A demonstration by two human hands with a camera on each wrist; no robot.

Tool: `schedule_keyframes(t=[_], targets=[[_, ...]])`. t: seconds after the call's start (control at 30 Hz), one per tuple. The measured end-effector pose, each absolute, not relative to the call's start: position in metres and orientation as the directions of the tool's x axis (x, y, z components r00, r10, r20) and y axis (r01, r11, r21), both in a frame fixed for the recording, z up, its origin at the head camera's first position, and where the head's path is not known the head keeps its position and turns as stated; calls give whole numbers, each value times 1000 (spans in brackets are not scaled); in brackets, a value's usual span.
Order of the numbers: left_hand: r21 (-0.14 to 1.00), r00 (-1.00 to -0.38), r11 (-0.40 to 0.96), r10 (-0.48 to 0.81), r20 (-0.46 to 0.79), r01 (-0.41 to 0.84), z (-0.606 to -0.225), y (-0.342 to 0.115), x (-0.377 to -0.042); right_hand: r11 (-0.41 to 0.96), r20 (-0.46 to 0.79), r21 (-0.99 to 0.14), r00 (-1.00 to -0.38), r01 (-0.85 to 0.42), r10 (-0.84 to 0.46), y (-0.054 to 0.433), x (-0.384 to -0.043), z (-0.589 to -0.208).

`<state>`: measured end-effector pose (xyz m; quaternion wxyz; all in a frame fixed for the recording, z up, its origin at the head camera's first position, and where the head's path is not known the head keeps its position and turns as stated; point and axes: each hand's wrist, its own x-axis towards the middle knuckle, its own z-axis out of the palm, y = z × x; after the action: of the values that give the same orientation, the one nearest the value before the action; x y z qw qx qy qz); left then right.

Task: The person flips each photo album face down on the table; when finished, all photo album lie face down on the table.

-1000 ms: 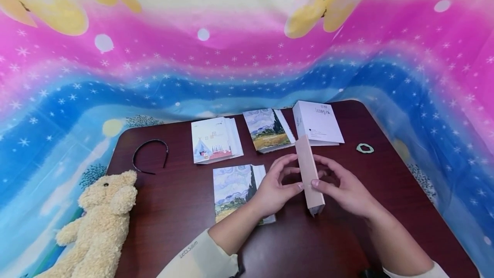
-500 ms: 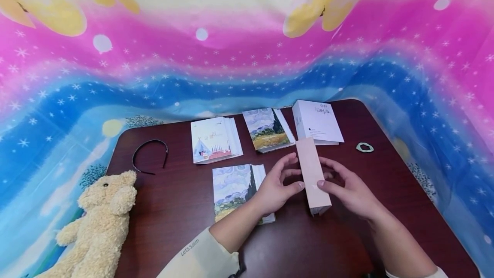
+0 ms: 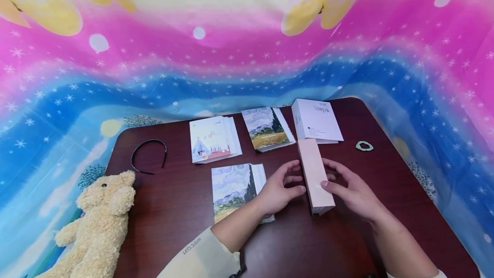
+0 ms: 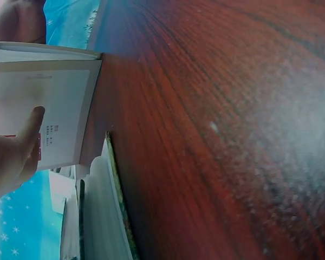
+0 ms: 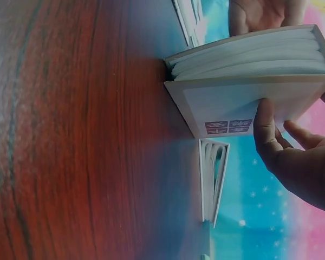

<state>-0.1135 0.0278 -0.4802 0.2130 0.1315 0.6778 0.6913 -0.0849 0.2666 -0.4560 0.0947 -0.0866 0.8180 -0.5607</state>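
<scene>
A thick hardcover book point(image 3: 316, 177) with a pale pink spine stands on the table between my hands, spine up. In the right wrist view its page edges point(image 5: 249, 57) show, along with a dark red printed square on the cover. My right hand point(image 3: 355, 192) holds it on the right side, thumb at the spine's edge and fingers against the cover. On the other side my left hand point(image 3: 279, 190) has loosely bent fingers close by the left cover, its thumb a little apart from the spine. One left fingertip point(image 4: 39, 110) lies at that cover in the left wrist view.
Another book with a painted landscape point(image 3: 233, 192) lies by my left forearm. Farther back are a tent-picture book point(image 3: 208, 140), a second landscape book point(image 3: 266, 128) and a white book point(image 3: 320, 121). A headband point(image 3: 149, 143), plush bear point(image 3: 104, 218) and green hair tie point(image 3: 364, 146) lie around.
The upright book has turned and shifted slightly right, so more of its spine faces up towards me. My right hand has moved right with it, and a gap shows beside my left thumb.
</scene>
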Motion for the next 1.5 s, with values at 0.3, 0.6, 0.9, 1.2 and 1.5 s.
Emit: schedule_keyframes(t=[0.3,0.6,0.9,1.2,1.5], targets=[[983,-874,58,451,-182,-175,-486,34,-111,322,-18,-944,-967,-66,-253,271,-83,-454],[971,-849,46,477,-227,-233,-494,43,-102,356,-51,-934,-973,-33,-226,281,-78,-450],[968,-846,83,474,-246,-235,-500,51,-97,305,-33,-952,-976,-34,-214,289,-75,-449],[958,-837,92,470,-282,-271,-504,55,-94,336,-33,-941,-981,-33,-190,300,-74,-454],[956,-845,138,447,-293,-258,-507,59,-91,337,-67,-941,-986,11,-153,311,-71,-455]])
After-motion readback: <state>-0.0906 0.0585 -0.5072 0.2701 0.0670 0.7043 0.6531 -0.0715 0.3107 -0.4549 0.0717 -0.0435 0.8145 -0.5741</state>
